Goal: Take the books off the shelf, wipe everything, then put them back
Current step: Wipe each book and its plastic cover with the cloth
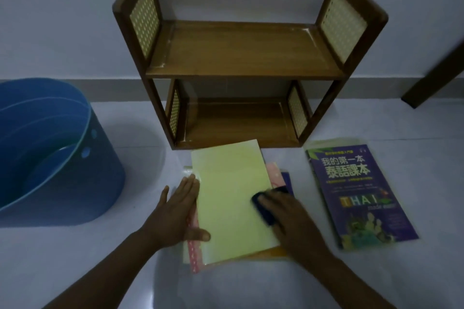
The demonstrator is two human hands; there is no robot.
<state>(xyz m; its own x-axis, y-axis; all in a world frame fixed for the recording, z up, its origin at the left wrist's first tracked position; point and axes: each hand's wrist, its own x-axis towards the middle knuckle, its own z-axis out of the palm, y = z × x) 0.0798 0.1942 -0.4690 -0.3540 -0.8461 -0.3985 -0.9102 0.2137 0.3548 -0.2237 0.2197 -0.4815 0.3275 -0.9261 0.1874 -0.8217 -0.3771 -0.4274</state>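
Note:
A brown wooden two-tier shelf (241, 57) stands against the wall with both tiers bare. In front of it lies a stack of books topped by a pale yellow book (229, 198). My left hand (175, 211) lies flat on the stack's left edge, fingers straight, thumb on the yellow cover. My right hand (283, 213) presses a dark blue cloth (263, 211) onto the yellow cover's right side. A purple Thai language book (356, 195) lies on another small pile to the right.
A blue plastic tub (50, 148) sits on the floor at the left. A dark wooden furniture leg (434, 78) leans in at the far right. Pale glossy floor (226, 288) spreads around the stacks.

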